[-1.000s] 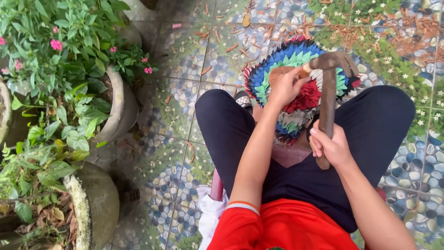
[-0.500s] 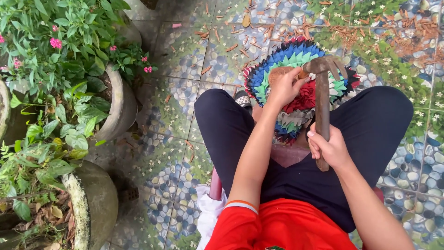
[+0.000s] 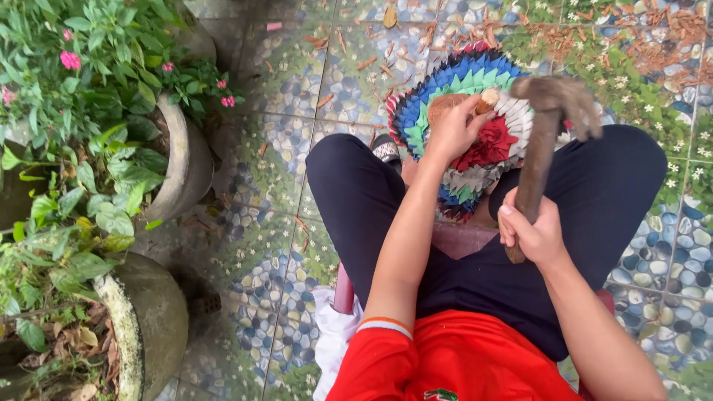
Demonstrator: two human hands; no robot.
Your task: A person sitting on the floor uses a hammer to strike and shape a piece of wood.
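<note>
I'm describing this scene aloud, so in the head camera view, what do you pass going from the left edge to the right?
Potted plants with pink flowers → left hand holding a small brown piece over the colourful round mat → right hand gripping the hammer → wood chips on the tiles.

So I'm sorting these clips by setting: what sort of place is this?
Probably a home patio or garden yard. The floor is pebble-and-flower patterned tile strewn with dry leaf bits, and big pots of flowering plants stand beside the seated person.
</note>
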